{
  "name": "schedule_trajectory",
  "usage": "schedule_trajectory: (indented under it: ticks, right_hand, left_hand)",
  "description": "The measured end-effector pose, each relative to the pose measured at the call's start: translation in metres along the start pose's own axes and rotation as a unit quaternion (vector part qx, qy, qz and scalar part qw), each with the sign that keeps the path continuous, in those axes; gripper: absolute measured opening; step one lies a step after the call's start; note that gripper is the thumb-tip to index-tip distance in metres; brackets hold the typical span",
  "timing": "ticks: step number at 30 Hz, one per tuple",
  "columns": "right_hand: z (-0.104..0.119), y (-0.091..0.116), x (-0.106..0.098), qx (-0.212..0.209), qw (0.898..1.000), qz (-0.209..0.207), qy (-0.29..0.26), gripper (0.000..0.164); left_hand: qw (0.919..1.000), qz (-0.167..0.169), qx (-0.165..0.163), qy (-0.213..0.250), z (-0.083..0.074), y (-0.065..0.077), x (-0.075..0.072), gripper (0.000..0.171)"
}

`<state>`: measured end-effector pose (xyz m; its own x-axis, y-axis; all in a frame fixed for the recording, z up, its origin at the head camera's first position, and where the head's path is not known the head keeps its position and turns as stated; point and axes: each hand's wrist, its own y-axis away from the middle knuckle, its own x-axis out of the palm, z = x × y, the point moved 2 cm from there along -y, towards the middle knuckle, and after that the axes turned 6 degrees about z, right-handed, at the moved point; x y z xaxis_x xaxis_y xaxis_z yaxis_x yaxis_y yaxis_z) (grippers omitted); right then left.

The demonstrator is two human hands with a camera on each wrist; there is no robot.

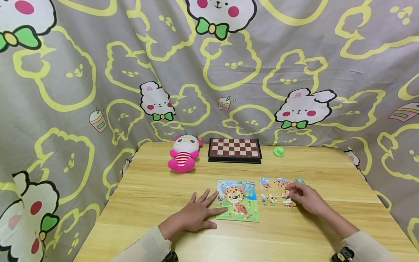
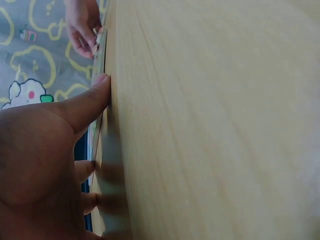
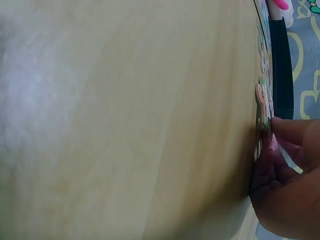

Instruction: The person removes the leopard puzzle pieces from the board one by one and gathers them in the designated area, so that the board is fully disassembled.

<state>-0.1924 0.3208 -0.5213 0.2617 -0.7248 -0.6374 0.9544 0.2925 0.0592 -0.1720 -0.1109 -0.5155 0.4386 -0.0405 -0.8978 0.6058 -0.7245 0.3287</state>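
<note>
A leopard jigsaw puzzle (image 1: 240, 194) in a flat square board lies on the wooden table. My left hand (image 1: 195, 214) is spread at its left side, with a fingertip resting on the picture and the thumb on the table. To the right of the board lie several loose jigsaw pieces (image 1: 270, 199) with parts of a spotted animal. Over the right end of these pieces, my right hand (image 1: 307, 197) has its fingers curled and pinches a jigsaw piece (image 1: 286, 194) between thumb and fingertips. In the right wrist view that hand (image 3: 290, 170) partly hides the piece.
Behind the board sits a folding chessboard (image 1: 234, 150). A pink-and-white plush toy (image 1: 183, 154) lies to its left, and a small green duck (image 1: 279, 151) stands to its right. A patterned grey curtain (image 1: 183, 65) hangs along the back of the table (image 1: 147, 193).
</note>
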Motion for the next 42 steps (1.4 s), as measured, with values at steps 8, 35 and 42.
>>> schedule_trajectory:
  ticks: [8,35,42]
  right_hand:
    - [-0.003,0.000,0.002,0.000,1.000,-0.005,0.010,0.019]
    - [0.002,-0.001,0.001,0.010,1.000,-0.004,0.002,0.021]
    - [0.009,-0.004,0.001,0.002,1.000,-0.006,0.003,0.025]
  left_hand:
    - [1.0000,0.005,-0.005,-0.004,-0.002,0.001,-0.003,0.063]
    - [1.0000,0.004,-0.004,-0.002,-0.002,0.001,-0.002,0.062]
    - [1.0000,0.001,-0.001,-0.002,-0.002,0.001,-0.002,0.063]
